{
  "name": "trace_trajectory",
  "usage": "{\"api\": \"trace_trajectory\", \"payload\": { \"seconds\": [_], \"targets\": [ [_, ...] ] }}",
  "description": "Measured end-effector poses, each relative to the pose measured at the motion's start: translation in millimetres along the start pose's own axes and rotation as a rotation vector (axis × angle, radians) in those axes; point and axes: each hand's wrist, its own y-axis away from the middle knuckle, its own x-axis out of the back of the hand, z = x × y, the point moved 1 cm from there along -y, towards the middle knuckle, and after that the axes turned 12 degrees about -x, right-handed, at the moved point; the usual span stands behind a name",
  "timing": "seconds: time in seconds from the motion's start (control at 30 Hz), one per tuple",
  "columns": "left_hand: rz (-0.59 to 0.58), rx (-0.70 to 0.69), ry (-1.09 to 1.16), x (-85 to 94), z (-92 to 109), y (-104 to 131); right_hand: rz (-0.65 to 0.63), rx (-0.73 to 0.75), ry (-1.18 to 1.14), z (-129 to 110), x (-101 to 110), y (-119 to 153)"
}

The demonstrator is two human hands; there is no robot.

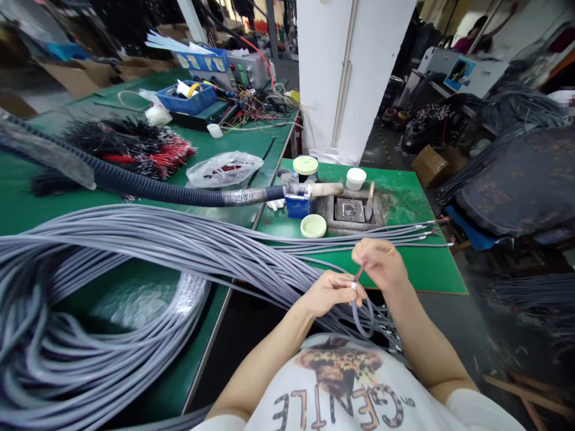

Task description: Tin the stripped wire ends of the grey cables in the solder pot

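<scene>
My left hand (335, 292) is closed on a grey cable (367, 323) near its end, where a white band (354, 286) wraps the sheath. Thin coloured wires (359, 273), dark and reddish, come out past the band. Just above, my right hand (380, 260) pinches the tips of these wires; its fingers are slightly blurred. The cable bends in a small loop below my left hand. Beside my hands, a thick bundle of grey cables (215, 236) runs in from a large coil at the left. Several separate cable ends (404, 232) with bare coloured wires lie across the green board.
Beyond my hands stand a solder pot (351, 211), a blue box (299, 205), a white jar (356, 178) and a pale lid (313, 226). A ribbed hose (179, 190) crosses from the left. A white pillar (345, 72) rises behind the board (426, 269).
</scene>
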Motion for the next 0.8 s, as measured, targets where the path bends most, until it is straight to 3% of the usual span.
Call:
{"api": "trace_trajectory", "payload": {
  "seconds": [0.1, 0.17, 0.27, 0.37, 0.53, 0.7, 0.8],
  "targets": [
    [0.091, -0.008, 0.004, 4.8, -1.5, 6.6, 0.193, 0.084, 0.053, -13.5, 11.9, -4.4],
    [0.185, -0.04, 0.007, 7.7, -2.0, 9.0, 0.164, 0.045, 0.321, -17.8, 10.8, -1.2],
    [0.243, -0.077, -0.017, 9.3, 0.8, 8.7, 0.037, 0.001, 0.776, -14.5, -7.1, 8.3],
    [0.241, -0.108, -0.057, 7.5, 6.7, 6.7, 0.064, 0.119, 0.992, -10.5, -28.8, 14.1],
    [0.262, -0.209, -0.1, 7.9, 10.1, 7.2, 0.068, 0.255, 1.079, -12.0, -42.0, 13.7],
    [0.311, -0.216, -0.057, 16.9, 3.0, 9.0, 0.086, 0.185, 0.946, -5.8, -33.1, 14.7],
    [0.362, -0.178, 0.021, 21.7, 0.8, 8.8, 0.145, 0.239, 0.914, 0.2, -22.8, 15.5]
  ]
}}
